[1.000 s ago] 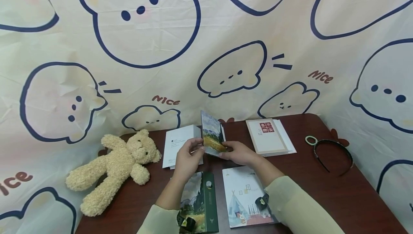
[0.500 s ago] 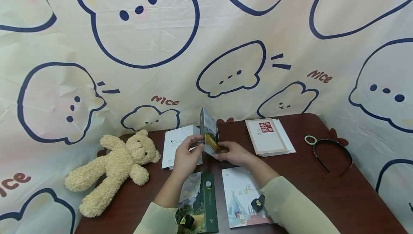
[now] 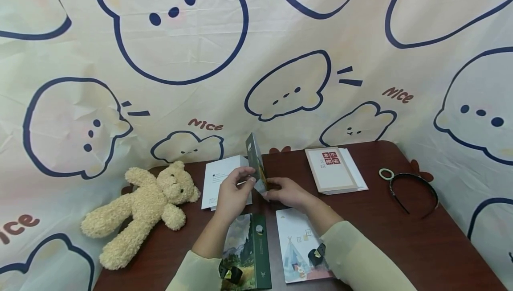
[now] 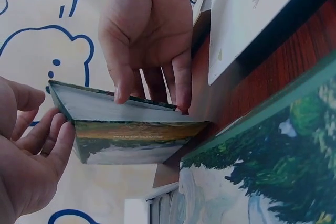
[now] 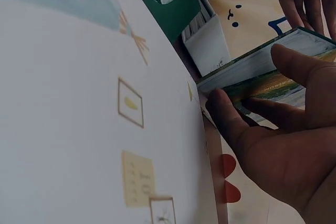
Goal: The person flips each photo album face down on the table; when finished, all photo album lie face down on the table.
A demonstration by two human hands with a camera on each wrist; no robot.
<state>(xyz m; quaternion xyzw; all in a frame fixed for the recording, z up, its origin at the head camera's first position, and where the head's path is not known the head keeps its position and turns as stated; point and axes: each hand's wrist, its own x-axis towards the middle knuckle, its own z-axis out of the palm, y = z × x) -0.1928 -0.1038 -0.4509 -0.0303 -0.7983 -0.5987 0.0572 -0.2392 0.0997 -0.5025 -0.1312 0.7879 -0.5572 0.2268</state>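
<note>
Turned further about its upright axis, the small landscape-covered album point(image 3: 256, 161) shows nearly edge-on, where a second ago its painted cover faced the head camera; the right hand point(image 3: 290, 191) has shifted slightly left with it. That hand pinches the album's lower part between thumb and fingers. The left hand point(image 3: 234, 191) sets loosely bent fingertips against the album's left edge; whether it pinches there cannot be told.

Upright between both hands, the album stands over the back half of the dark wooden table point(image 3: 372, 237). Close on its left is the white-covered book point(image 3: 218, 173). Nearer the person lie the green-spined album point(image 3: 246, 242) and the teepee-print book point(image 3: 294, 237), a narrow strip of tabletop between them. Tabletop also shows from the right hand across to the cream book point(image 3: 336, 173), and a wider stretch runs on toward the black headband point(image 3: 433, 189), near the right edge. The teddy bear point(image 3: 148, 202) lies along the left.
</note>
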